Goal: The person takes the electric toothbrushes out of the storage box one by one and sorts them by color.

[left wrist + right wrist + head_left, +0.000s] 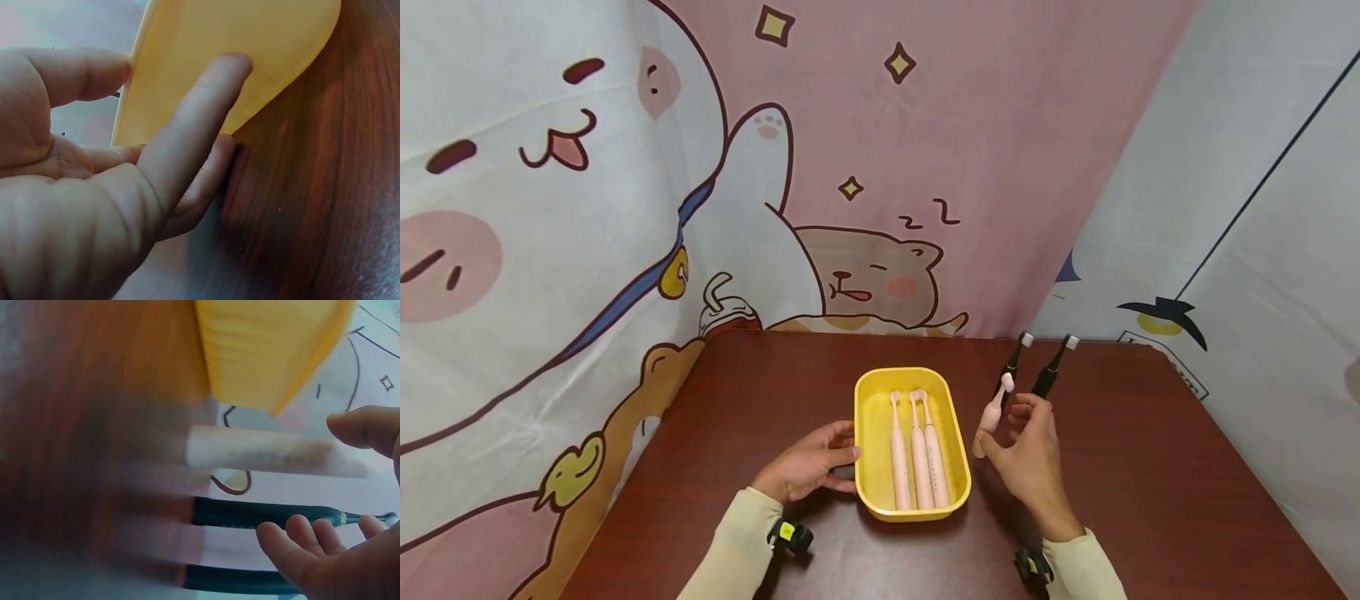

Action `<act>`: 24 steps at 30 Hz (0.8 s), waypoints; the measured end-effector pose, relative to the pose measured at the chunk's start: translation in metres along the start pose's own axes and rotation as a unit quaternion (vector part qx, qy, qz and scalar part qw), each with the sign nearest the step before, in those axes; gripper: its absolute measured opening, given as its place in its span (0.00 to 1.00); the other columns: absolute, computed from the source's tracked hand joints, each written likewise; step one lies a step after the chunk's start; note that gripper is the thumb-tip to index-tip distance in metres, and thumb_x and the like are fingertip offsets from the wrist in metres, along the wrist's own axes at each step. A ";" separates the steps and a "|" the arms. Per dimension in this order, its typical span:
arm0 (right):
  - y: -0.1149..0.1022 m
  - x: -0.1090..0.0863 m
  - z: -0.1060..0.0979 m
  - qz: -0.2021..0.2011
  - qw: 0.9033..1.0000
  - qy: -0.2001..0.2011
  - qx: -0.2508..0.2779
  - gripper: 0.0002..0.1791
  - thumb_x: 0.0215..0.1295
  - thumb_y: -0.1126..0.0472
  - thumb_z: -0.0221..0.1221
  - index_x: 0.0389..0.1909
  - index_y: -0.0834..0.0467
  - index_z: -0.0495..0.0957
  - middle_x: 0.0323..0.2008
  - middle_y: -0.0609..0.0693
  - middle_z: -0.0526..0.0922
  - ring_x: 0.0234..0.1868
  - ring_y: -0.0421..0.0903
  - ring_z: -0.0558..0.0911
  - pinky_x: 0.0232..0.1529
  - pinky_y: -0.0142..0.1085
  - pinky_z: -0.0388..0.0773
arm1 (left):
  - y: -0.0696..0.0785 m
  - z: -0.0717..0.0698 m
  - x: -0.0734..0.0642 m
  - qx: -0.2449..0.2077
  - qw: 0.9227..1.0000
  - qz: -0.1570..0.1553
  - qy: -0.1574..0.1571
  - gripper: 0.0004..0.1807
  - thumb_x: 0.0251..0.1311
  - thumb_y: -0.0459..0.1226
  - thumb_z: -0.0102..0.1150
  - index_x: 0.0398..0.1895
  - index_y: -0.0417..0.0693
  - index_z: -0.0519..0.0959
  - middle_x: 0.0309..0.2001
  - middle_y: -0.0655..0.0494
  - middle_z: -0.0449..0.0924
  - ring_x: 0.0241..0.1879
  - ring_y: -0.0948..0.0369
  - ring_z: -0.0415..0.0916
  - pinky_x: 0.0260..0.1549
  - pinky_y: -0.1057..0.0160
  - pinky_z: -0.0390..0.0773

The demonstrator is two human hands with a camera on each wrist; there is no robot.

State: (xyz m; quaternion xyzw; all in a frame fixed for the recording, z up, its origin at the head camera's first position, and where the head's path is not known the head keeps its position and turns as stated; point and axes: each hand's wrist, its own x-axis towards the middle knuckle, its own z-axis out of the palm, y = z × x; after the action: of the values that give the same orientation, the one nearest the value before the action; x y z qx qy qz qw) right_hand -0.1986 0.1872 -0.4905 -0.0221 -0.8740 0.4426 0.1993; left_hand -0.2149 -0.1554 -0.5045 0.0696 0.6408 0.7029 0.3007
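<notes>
A yellow tray [958,450] lies on the table with three pink electric toothbrushes [919,462] side by side in it. My left hand [808,462] touches the tray's left side, thumb at the rim and fingers along the outer wall [187,56]. To the right of the tray, another pink electric toothbrush [262,450] stands upright on the table. Around it is my right hand [1026,446], thumb on one side and fingers on the other, with gaps showing in the right wrist view. Two black electric toothbrushes [269,514] [1054,371] stand upright just behind that hand.
The dark reddish-brown wooden table [760,383] extends on both sides of the tray. A cartoon-printed cloth [985,125] hangs along its back and sides. The black toothbrushes stand close together near the right hand's fingers.
</notes>
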 end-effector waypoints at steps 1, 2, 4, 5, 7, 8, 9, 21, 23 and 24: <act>-0.002 0.000 -0.003 -0.002 1.000 0.005 0.000 0.48 0.50 0.68 0.79 0.69 0.65 0.61 0.57 0.65 0.72 0.57 0.61 0.80 0.57 0.61 0.85 | 0.000 0.000 0.000 0.000 1.000 0.001 -0.001 0.32 0.80 0.32 0.52 0.80 0.34 0.55 0.70 0.28 0.66 0.56 0.46 0.84 0.48 0.46 0.90; -0.004 0.000 -0.005 -0.005 1.000 0.010 -0.002 0.48 0.51 0.68 0.78 0.70 0.66 0.61 0.57 0.65 0.72 0.57 0.60 0.80 0.57 0.61 0.85 | 0.000 0.000 0.000 -0.002 1.000 0.001 -0.001 0.32 0.80 0.32 0.52 0.81 0.33 0.55 0.70 0.28 0.66 0.56 0.46 0.84 0.48 0.46 0.90; -0.009 -0.001 -0.011 -0.010 1.000 0.024 -0.005 0.48 0.52 0.67 0.78 0.70 0.65 0.61 0.58 0.64 0.73 0.57 0.59 0.80 0.57 0.45 0.87 | 0.000 -0.001 -0.001 -0.003 1.000 0.002 -0.001 0.32 0.80 0.32 0.51 0.81 0.33 0.55 0.70 0.28 0.66 0.56 0.46 0.83 0.48 0.46 0.90; -0.012 -0.001 -0.014 -0.014 0.999 0.031 -0.005 0.48 0.52 0.67 0.78 0.70 0.66 0.62 0.57 0.64 0.73 0.56 0.59 0.80 0.56 0.36 0.86 | 0.000 -0.001 -0.001 -0.003 1.000 0.003 -0.001 0.32 0.80 0.32 0.51 0.81 0.33 0.55 0.70 0.28 0.66 0.56 0.46 0.83 0.48 0.47 0.90; -0.019 -0.002 -0.020 -0.025 0.999 0.045 -0.003 0.47 0.52 0.66 0.79 0.70 0.66 0.62 0.57 0.64 0.73 0.56 0.59 0.81 0.52 0.18 0.77 | -0.001 -0.001 -0.001 -0.003 1.000 0.003 0.000 0.32 0.80 0.32 0.51 0.81 0.34 0.55 0.70 0.28 0.66 0.56 0.46 0.83 0.48 0.47 0.90; -0.022 -0.003 -0.022 -0.031 0.998 0.052 0.001 0.47 0.51 0.66 0.79 0.70 0.66 0.63 0.57 0.64 0.74 0.56 0.58 0.81 0.50 0.11 0.71 | -0.001 -0.001 -0.001 -0.004 1.000 0.003 0.000 0.32 0.80 0.32 0.51 0.80 0.34 0.55 0.70 0.28 0.66 0.56 0.47 0.83 0.48 0.47 0.90; -0.026 -0.004 -0.025 -0.037 0.998 0.058 0.005 0.47 0.51 0.67 0.79 0.69 0.66 0.63 0.57 0.64 0.74 0.55 0.59 0.81 0.48 0.07 0.65 | -0.002 -0.001 -0.001 -0.004 1.000 0.004 0.000 0.32 0.80 0.32 0.51 0.80 0.34 0.55 0.70 0.28 0.66 0.56 0.47 0.83 0.48 0.47 0.90; -0.085 -0.018 -0.047 -0.143 0.985 0.095 0.027 0.42 0.50 0.68 0.79 0.65 0.69 0.69 0.58 0.62 0.75 0.52 0.40 0.77 0.46 0.13 0.72 | -0.002 -0.002 -0.001 -0.003 1.000 0.005 -0.002 0.32 0.80 0.32 0.52 0.81 0.33 0.54 0.70 0.28 0.66 0.56 0.47 0.83 0.48 0.47 0.90; -0.095 -0.021 -0.047 -0.162 0.982 0.087 0.036 0.41 0.51 0.68 0.78 0.65 0.68 0.70 0.57 0.61 0.75 0.51 0.39 0.76 0.45 0.14 0.74 | -0.002 -0.001 -0.001 -0.002 1.000 0.004 -0.003 0.32 0.80 0.33 0.52 0.81 0.34 0.55 0.70 0.28 0.66 0.56 0.46 0.83 0.48 0.47 0.90; -0.100 -0.021 -0.047 -0.169 0.981 0.084 0.042 0.40 0.51 0.68 0.78 0.65 0.68 0.70 0.57 0.60 0.76 0.51 0.40 0.76 0.45 0.14 0.75 | -0.002 -0.001 -0.001 -0.001 1.000 0.004 -0.004 0.33 0.80 0.33 0.52 0.81 0.34 0.55 0.70 0.28 0.66 0.57 0.46 0.83 0.48 0.47 0.90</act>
State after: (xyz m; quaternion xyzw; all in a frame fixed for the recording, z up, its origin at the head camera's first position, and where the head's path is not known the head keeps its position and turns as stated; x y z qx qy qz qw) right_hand -0.1482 0.1579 -0.3949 0.0974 -0.8262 0.4352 0.3444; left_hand -0.2141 -0.1565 -0.5062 0.0746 0.6384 0.7047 0.3005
